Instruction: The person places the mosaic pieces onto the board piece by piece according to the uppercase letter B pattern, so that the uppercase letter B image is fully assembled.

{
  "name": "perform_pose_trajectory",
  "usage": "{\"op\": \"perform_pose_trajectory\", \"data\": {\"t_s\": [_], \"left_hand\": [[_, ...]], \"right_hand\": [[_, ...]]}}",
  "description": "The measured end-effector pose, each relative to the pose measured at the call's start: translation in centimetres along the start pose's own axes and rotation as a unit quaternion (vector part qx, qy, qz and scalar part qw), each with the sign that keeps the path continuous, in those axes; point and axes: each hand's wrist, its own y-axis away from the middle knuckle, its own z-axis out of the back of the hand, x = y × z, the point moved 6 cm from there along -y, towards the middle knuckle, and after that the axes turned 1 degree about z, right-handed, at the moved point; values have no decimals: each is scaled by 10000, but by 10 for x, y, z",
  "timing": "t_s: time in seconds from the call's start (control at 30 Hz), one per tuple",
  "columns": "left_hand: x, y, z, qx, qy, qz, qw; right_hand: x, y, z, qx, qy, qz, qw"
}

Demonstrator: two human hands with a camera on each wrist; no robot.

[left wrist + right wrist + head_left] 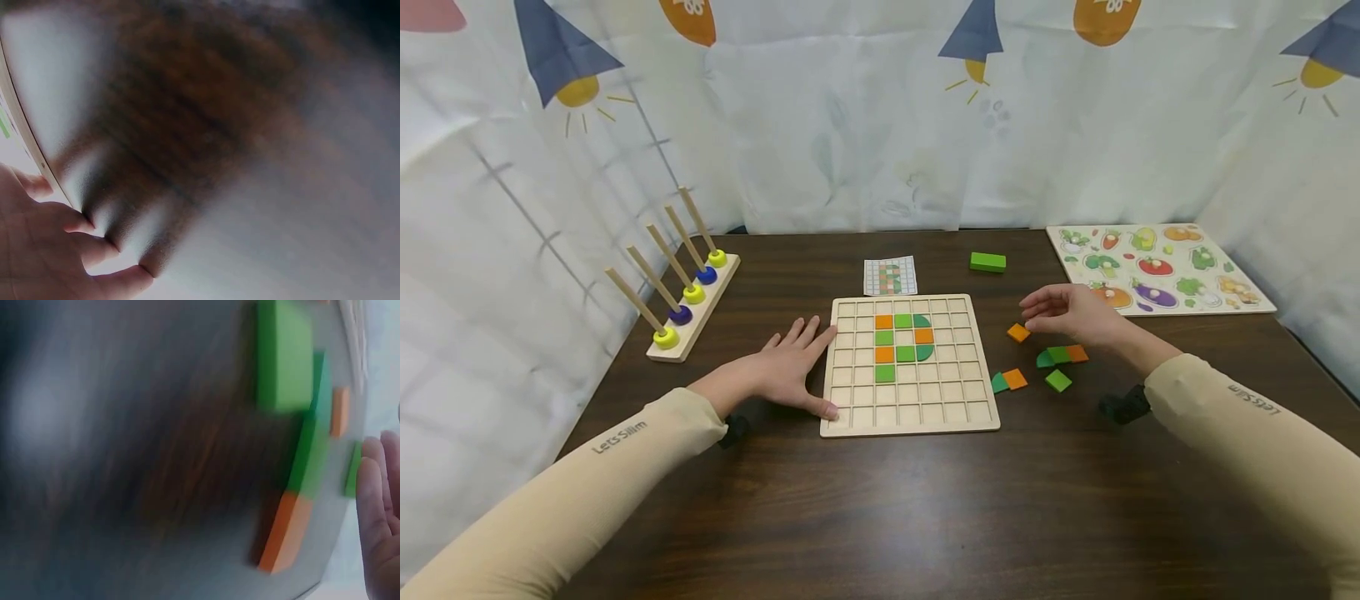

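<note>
A wooden grid board (955,392) lies on the table, with orange, green and teal tiles (884,337) set in some of its squares. My left hand (786,369) spreads its fingers at the board's left side, the thumb on the lower left corner. Over the table to the right of the board, my right hand (1071,314) hovers with relaxed fingers, and no tile shows in it. Just below its fingertips is a loose orange tile (1018,332). Closer to me lie a row of teal, green and orange tiles (1058,355), a single green tile (1058,381), and an orange tile (1016,379) against a teal one.
A small pattern card (890,275) lies behind the board, and a green block (988,262) is to its right. At the left stands a peg stand (692,308) with rings. A vegetable puzzle board (1157,271) occupies the back right, before a hanging curtain (850,125).
</note>
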Motion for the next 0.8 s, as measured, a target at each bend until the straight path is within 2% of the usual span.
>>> {"op": "perform_pose_trajectory", "data": {"t_s": [0.27,0.63,0.8], "left_hand": [[0,1,-1,-11,-20,-15,10000],[-1,0,1,17,9,-2,10000],[-1,0,1,38,-1,5,10000]], "right_hand": [[-12,-7,1,331,482,-2,9983],[-9,-16,-5,735,1014,284,9917],[-8,-20,-8,734,1293,377,9882]]}}
